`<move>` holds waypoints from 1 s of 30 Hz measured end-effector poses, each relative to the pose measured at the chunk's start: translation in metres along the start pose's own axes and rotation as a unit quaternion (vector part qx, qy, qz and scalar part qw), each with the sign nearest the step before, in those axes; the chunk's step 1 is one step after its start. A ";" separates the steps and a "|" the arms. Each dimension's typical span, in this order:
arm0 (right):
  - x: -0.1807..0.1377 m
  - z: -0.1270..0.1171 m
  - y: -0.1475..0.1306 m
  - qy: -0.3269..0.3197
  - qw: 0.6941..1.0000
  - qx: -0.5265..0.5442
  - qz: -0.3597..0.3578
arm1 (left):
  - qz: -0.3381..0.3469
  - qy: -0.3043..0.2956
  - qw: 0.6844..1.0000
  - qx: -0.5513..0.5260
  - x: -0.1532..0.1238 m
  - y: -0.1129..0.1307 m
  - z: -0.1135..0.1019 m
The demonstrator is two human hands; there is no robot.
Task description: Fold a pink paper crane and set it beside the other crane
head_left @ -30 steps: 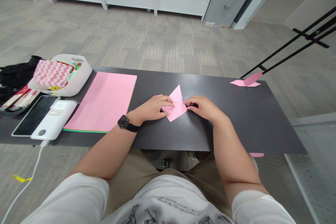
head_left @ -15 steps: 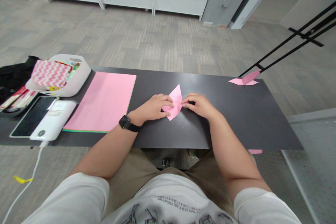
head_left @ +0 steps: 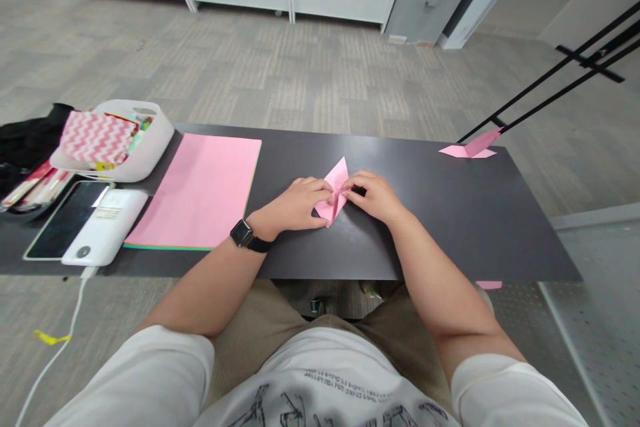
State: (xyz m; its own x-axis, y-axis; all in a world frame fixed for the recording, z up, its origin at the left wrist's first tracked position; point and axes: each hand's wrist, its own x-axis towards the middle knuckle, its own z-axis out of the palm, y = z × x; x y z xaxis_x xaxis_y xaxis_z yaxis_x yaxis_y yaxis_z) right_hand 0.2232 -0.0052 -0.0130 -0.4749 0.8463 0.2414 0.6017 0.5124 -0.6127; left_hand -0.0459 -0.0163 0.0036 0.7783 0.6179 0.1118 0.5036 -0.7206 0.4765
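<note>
A small pink folded paper (head_left: 336,181) lies on the black table (head_left: 450,220), pointed at its far end. My left hand (head_left: 295,203), with a black watch on the wrist, presses its fingers on the paper's left side. My right hand (head_left: 373,195) pinches the paper's right flap and holds it folded over toward the middle. Both hands meet over the paper, and its lower part is hidden between them.
A stack of pink sheets (head_left: 200,190) lies left of the hands. Further left are a white basket (head_left: 145,147) with a zigzag pouch, a phone (head_left: 65,220) and a white power bank (head_left: 105,227). A folded pink piece (head_left: 470,149) sits at the far right corner.
My right hand has moved left, folding the paper's right flap over toward the centre, so the paper looks narrower. My left hand stayed pressing on the left side.
</note>
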 end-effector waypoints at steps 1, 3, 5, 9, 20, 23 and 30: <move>0.000 0.001 0.000 0.001 1.000 -0.002 0.002 | 0.000 0.001 1.000 0.002 0.000 0.001 0.000; 0.001 0.003 -0.001 0.006 1.000 -0.005 0.003 | -0.001 0.002 1.000 0.004 -0.001 0.001 0.000; 0.002 0.006 -0.002 0.012 1.000 -0.009 0.002 | -0.004 0.003 1.000 0.005 -0.002 0.002 0.000; 0.004 0.009 -0.002 0.021 0.999 -0.025 0.011 | -0.013 0.013 1.000 -0.006 0.000 0.000 0.004; 0.007 0.022 0.005 0.045 0.994 -0.093 0.041 | -0.005 0.021 1.000 0.001 0.002 0.001 0.006; 0.007 0.026 0.006 0.048 0.992 -0.106 0.044 | -0.007 0.019 1.000 0.008 0.001 -0.001 0.007; 0.006 0.018 0.002 0.072 0.991 -0.102 0.038 | -0.006 0.019 1.000 0.007 0.001 -0.005 0.009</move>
State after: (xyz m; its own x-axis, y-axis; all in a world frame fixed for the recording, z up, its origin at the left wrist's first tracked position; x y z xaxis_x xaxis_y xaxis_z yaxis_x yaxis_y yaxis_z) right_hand 0.2104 -0.0019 -0.0261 -0.3360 0.8878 0.3145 0.7567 0.4533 -0.4712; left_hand -0.0448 -0.0147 -0.0065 0.7579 0.6372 0.1399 0.5174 -0.7177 0.4660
